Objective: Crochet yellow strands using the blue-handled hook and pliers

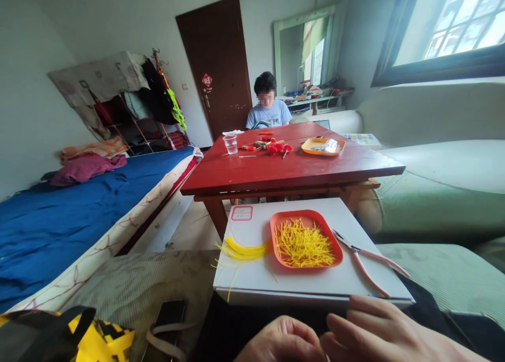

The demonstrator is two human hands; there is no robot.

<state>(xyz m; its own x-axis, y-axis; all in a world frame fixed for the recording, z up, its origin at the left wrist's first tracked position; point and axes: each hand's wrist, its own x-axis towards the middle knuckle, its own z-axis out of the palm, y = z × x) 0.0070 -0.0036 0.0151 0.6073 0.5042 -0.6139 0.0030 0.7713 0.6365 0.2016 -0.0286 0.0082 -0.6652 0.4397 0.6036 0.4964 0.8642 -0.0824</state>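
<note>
My left hand and my right hand are close together at the bottom edge, in front of a white box. The fingers of both are curled into a pinch, and whatever they hold is hidden. An orange-red tray on the box carries a heap of short, thin yellow strands. Left of it lies a loose bundle of longer yellow strands. Long-nose pliers with pink handles rest at the tray's right, jaws pointing away and handles apart, nearest to my right hand.
Beyond the box stands a red table with a plastic cup, red decorations and an orange tray. Behind it sits another person. A blue-covered bed is at left, a phone at lower left.
</note>
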